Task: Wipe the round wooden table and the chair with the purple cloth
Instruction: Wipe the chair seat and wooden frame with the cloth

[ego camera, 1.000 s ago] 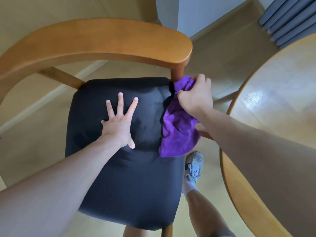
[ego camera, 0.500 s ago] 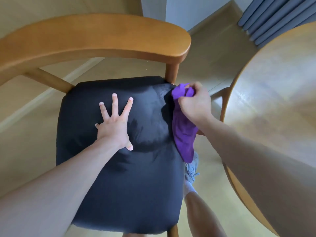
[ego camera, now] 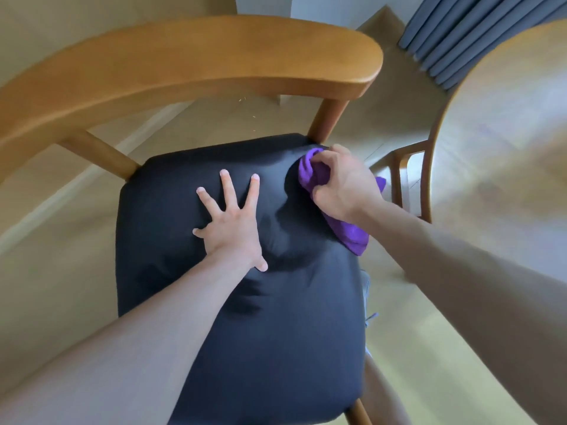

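While the round light-wood worktop [ego camera: 503, 142] sits at right, the curved-back wooden chair [ego camera: 184, 65] with black padded seat fills centre. Left hand [ego camera: 231, 223] lies flat, fingers splayed, on seat. Right hand [ego camera: 345, 184] clamps bunched purple cloth [ego camera: 349, 233] at seat's far-right corner.

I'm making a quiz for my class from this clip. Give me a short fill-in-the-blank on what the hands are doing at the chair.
1. The left hand presses flat, fingers spread, on the black padded ____ of the wooden chair.
2. The right hand grips the ____ cloth.
3. The round wooden table lies on the person's ____ side.

Missing words: seat; purple; right
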A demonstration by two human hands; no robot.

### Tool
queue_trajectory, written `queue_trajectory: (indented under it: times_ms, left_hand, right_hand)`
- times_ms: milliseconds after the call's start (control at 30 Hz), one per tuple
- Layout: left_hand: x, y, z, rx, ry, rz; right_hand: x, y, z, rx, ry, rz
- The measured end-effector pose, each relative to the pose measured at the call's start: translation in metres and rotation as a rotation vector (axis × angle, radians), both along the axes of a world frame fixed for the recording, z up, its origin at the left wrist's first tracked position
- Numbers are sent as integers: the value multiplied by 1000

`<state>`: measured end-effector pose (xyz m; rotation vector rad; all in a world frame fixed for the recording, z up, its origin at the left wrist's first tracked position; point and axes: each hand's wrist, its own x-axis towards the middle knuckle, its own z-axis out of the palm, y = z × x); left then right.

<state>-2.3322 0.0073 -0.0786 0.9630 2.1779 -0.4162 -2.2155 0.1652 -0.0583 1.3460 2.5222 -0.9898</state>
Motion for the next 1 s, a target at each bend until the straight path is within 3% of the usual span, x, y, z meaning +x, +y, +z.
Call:
queue_trajectory:
  times_ms: [100,200,500,567,667,733,833,1000]
  left_hand:
    - [-1,0,-4,22,2,-17]
    - [-2,-1,-9,33,0,-20]
    - [-3,-6,-5,43,6,-35]
    - [-1,-4,-4,40,9,-25]
    - [0,-1,-4,39,19,-7]
    - [1,-1,-5,37,12,10]
    - [1,-2,-7,41,16,9]
    - [-1,-3,-3,11,13,-1]
  right_hand:
    - [-29,9,0,178,91,80]
    - [-46,7,-15,202,-162,240]
    - [-15,22,10,63,-454,116]
    - [-23,26,23,69,-394,79]
    - [-49,17,27,286,-234,279]
    - [-70,10,15,330,-340,413]
    - [-83,12,-3,245,-554,360]
    - [-45,13,-1,230,-531,387]
